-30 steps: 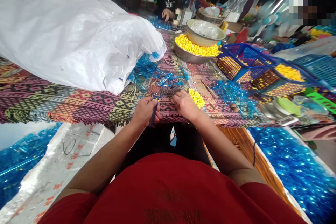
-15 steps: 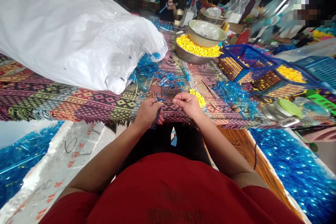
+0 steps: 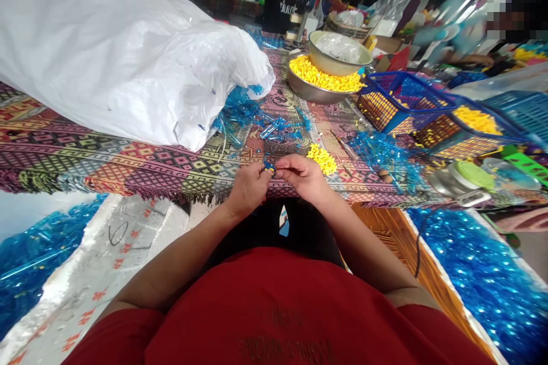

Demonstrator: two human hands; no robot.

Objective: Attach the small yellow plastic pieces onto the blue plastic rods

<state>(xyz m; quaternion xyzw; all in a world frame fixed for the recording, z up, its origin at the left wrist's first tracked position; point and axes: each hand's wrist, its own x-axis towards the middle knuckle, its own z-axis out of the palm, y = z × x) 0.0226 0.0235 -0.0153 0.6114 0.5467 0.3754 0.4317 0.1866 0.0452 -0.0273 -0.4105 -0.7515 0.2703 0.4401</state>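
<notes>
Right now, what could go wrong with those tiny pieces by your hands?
The small blue piece pinched by your left hand could slip, and since it is near the fringed edge of the patterned cloth, it might fall off. Your right hand is close to the loose pile of yellow pieces, so a bump could scatter them. The white plastic sack also sits against the blue plastic strips and might push them around.

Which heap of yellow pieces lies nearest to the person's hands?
The small loose heap of yellow pieces on the patterned woven cloth, just beyond the right hand. The others sit farther away, inside the round steel basin and the blue plastic baskets.
</notes>
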